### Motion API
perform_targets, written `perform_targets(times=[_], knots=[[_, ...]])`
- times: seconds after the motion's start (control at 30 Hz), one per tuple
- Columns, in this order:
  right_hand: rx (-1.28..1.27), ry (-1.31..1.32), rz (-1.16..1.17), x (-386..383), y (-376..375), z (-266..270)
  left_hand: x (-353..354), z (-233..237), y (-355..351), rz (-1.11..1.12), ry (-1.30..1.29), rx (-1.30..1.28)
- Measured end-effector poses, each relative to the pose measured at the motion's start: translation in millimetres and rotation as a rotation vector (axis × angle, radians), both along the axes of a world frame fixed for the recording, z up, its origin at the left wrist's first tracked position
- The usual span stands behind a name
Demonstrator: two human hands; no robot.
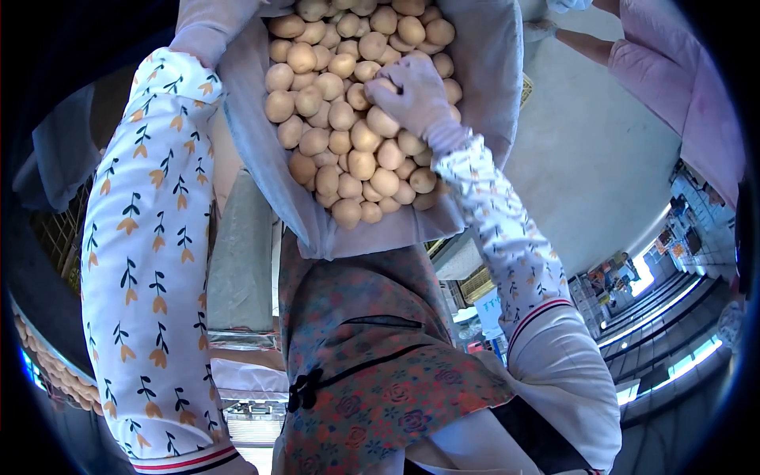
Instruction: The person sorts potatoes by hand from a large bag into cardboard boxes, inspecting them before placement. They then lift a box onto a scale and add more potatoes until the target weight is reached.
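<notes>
Centrally, the right hand (413, 95) grips a round tan item (385, 85) inside the lined container (279, 186); left hand (212, 28) beside, grip indeterminable.

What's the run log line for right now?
Right hand: fingers on round tan things | Left hand: beside lined bin, grip unclear | Things: piled in bin

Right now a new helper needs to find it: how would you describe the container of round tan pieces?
Start from the flowered apron; the container is just beyond it. The left hand is near its far left side, the right hand among its round tan pieces. Pale cloth lines it, unlike the yellow crate, whose latticed side is bare.
</notes>
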State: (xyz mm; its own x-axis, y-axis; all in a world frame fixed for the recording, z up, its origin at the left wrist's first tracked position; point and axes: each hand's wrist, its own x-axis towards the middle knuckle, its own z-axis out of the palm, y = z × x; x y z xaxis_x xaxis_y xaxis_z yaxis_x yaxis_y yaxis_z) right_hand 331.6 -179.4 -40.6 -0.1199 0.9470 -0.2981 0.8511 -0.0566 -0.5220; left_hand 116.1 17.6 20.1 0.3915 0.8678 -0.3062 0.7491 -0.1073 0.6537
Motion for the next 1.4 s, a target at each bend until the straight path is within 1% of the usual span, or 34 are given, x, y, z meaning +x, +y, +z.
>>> perform_targets(times=[0.07, 0.1, 0.13, 0.2, 0.3, 0.33, 0.4, 0.43, 0.47, 0.5, 0.53, 0.6, 0.63, 0.73, 0.77, 0.8, 0.83, 0.87, 0.9, 1.0, 1.03, 1.07, 1.13, 1.17, 1.2, 1.23, 1.27, 1.3, 1.37, 1.4], knots=[[0.089, 0.096, -0.101, 7, -28, 2, 4, 6, -5, 0.000, -0.037, 0.039], [0.045, 0.172, -0.115, 11, -37, -1, 1, -1, -1, -0.027, -0.005, 0.059], [0.155, 0.202, -0.132, 10, -47, 1, 0, -3, -1, -0.029, -0.015, 0.048], [-0.122, 0.304, -0.234, 16, -65, 19, 2, 1, 0, -0.030, -0.029, 0.027], [-0.116, 0.348, -0.376, 26, -97, 39, 5, 12, -3, -0.018, 0.011, 0.025], [-0.067, 0.311, -0.381, 30, -107, 46, 6, 11, -3, -0.010, 0.026, 0.013], [0.023, 0.239, -0.390, 34, -131, 60, 5, 5, -5, 0.099, -0.153, -0.155], [0.047, 0.119, -0.384, 30, -153, 64, 5, 2, -5, 0.154, -0.242, -0.237], [0.072, -0.004, -0.379, 25, -173, 71, 7, 3, -6, 0.160, -0.269, -0.259], [0.048, -0.090, -0.311, 19, -179, 78, 10, 5, -7, 0.167, -0.296, -0.280], [-0.039, -0.232, -0.272, 9, -188, 92, 12, 8, -7, 0.174, -0.322, -0.300], [-0.152, -0.332, -0.222, -1, -184, 99, 17, 17, -6, 0.153, -0.250, -0.261], [-0.169, -0.329, -0.195, -3, -176, 96, 17, 19, -7, 0.145, -0.211, -0.240], [-0.167, -0.358, -0.048, 8, -149, 78, 12, 7, -9, 0.171, -0.329, -0.265], [-0.155, -0.276, -0.075, 14, -150, 71, -1, -13, -2, 0.065, -0.132, -0.102], [-0.134, -0.281, -0.099, 17, -153, 70, -22, -42, 9, -0.039, 0.063, 0.062], [-0.115, -0.286, -0.120, 18, -156, 71, -31, -57, 16, -0.140, 0.259, 0.224], [-0.098, -0.291, -0.140, 20, -160, 73, -28, -53, 15, -0.143, 0.275, 0.197], [-0.123, -0.237, -0.191, 23, -165, 75, -26, -48, 14, -0.144, 0.290, 0.171], [-0.169, -0.126, -0.078, 29, -161, 88, -22, -42, 13, -0.163, 0.342, 0.175], [-0.166, -0.020, -0.012, 30, -166, 84, -21, -41, 13, -0.173, 0.362, 0.187], [-0.094, -0.021, -0.011, 18, -146, 96, -21, -38, 13, -0.168, 0.373, 0.184], [0.003, 0.156, -0.096, 15, -140, 85, -16, -32, 11, -0.166, 0.391, 0.172], [-0.264, 0.167, -0.205, 10, -108, 102, -14, -30, 11, -0.165, 0.422, 0.154], [0.138, 0.121, -0.172, 2, -100, 79, -16, -35, 11, -0.155, 0.401, 0.155], [0.196, 0.087, -0.175, -10, -68, 73, -22, -41, 13, -0.143, 0.382, 0.158], [0.155, 0.151, -0.146, -16, -38, 60, -25, -45, 14, -0.130, 0.363, 0.163], [0.052, 0.122, -0.091, -26, -15, 40, -26, -48, 13, -0.132, 0.346, 0.184], [0.038, 0.049, -0.066, -55, -19, 23, -27, -50, 13, -0.137, 0.313, 0.229], [0.033, 0.014, -0.054, -69, -22, 12, -24, -44, 13, -0.153, 0.354, 0.209]])
